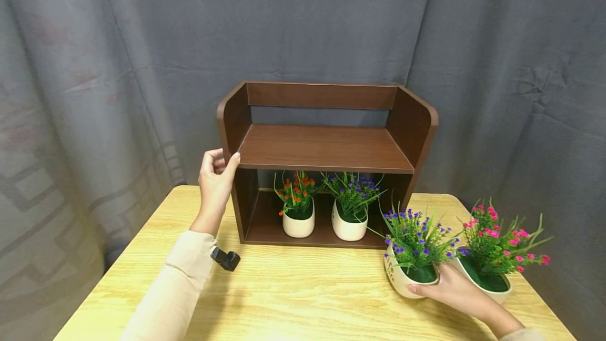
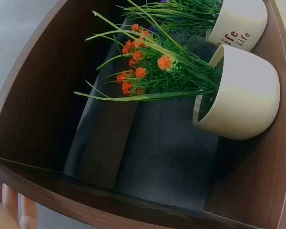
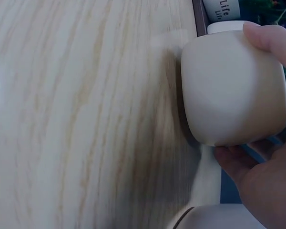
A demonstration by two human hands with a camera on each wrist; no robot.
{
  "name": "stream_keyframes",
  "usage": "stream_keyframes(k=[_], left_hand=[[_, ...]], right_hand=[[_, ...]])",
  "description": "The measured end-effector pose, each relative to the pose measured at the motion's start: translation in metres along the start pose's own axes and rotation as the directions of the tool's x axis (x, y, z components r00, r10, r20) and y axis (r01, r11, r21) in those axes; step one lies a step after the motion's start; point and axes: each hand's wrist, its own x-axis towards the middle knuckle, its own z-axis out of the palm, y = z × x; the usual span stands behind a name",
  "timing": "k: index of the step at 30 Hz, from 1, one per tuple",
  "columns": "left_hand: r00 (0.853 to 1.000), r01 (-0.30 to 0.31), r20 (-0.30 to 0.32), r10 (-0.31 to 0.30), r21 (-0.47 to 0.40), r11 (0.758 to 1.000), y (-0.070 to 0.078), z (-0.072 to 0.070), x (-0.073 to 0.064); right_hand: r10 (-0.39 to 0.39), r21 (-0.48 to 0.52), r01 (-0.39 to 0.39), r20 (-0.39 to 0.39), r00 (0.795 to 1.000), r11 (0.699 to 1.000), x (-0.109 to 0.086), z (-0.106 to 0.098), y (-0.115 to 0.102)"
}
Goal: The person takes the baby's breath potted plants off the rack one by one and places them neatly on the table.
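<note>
My left hand (image 1: 214, 183) grips the left side panel of a dark brown two-tier shelf (image 1: 326, 146), thumb at the front edge and fingers on the outer side. On the right, my right hand (image 1: 456, 288) holds a white pot with purple flowers (image 1: 404, 278) by its sides, close over the table. In the right wrist view the thumb lies near the rim of this pot (image 3: 233, 86). A pot with orange-red flowers (image 1: 299, 225) and another with purple flowers (image 1: 349, 228) stand upright on the lower shelf board. The upper board is bare.
A white pot with pink flowers (image 1: 497, 293) stands right beside my right hand, partly hidden by it. Everything rests on a light wooden table (image 1: 303, 299). Grey curtains (image 1: 331, 20) hang behind and at both sides.
</note>
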Motion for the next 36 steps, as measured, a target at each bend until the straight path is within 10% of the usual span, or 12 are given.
stream_keyframes(k=[6,13,26,36], left_hand=[[1.0,-0.01,0.0,0.01,0.003,1.0,0.001,0.0,-0.001],[1.0,-0.002,-0.015,0.002,0.005,1.0,-0.035,-0.001,0.015],[1.0,0.0,-0.017,0.001,0.014,1.0,-0.034,-0.001,0.015],[1.0,-0.008,-0.016,0.008,0.002,1.0,-0.035,-0.001,0.016]], right_hand=[[0.023,0.013,-0.024,0.03,0.999,1.0,-0.002,0.001,0.001],[0.058,0.01,-0.058,0.047,0.997,0.998,-0.005,0.0,0.001],[0.059,0.058,-0.062,0.053,0.997,0.996,-0.005,0.0,0.002],[0.189,0.143,-0.221,0.206,0.96,0.965,-0.001,-0.013,-0.002]])
